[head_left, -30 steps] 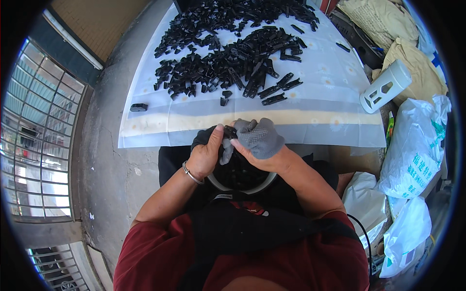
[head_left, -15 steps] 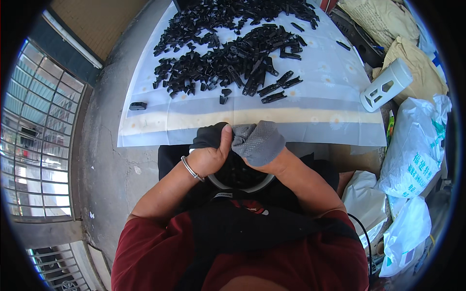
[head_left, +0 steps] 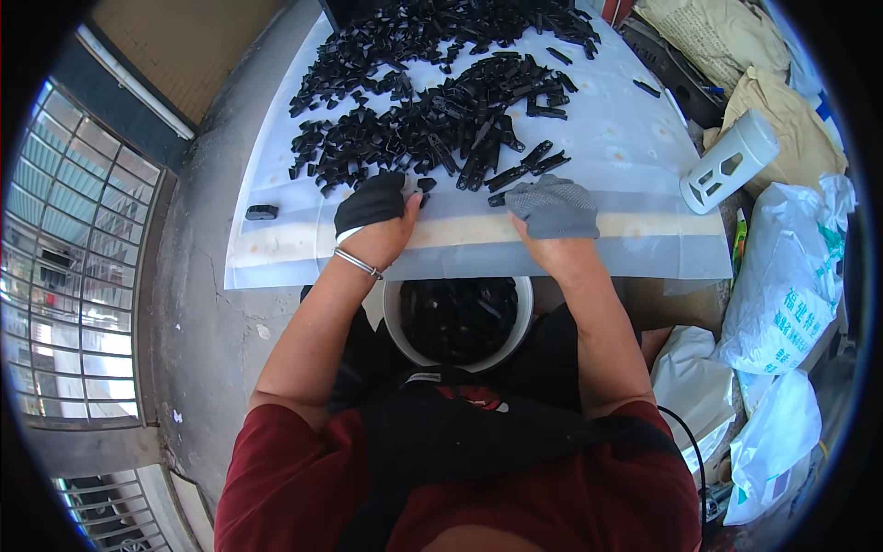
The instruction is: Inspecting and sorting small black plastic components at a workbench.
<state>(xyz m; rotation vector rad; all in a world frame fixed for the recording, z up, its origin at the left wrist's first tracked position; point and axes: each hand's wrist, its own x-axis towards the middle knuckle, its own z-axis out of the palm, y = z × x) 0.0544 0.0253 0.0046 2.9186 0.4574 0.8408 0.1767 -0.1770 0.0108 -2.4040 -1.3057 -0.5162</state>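
Note:
My left hand (head_left: 375, 219), in a black glove that leaves the thumb bare, reaches over the table's near edge. Its thumb and curled fingers close on a small black plastic piece (head_left: 424, 187) in front of the pile. To the right, my right hand (head_left: 556, 210), in a grey dotted glove, is bent over a long black plastic piece (head_left: 497, 199), whose left end sticks out from under the fingers. The fingertips of both hands are partly hidden. Beyond them lies a heap of black plastic parts (head_left: 368, 138), short ones left, long ones right.
A white bucket (head_left: 526, 313) holding black parts stands between my legs under the table edge. One black piece (head_left: 261, 212) lies apart on the flowered tablecloth (head_left: 635, 156). A white cylinder with cutouts (head_left: 733, 162) leans at the right, beside white plastic bags (head_left: 773, 276).
Both hands have parted from each other above the bucket and moved forward onto the table, the left to the small piece, the right to the long one. The bucket's contents now show.

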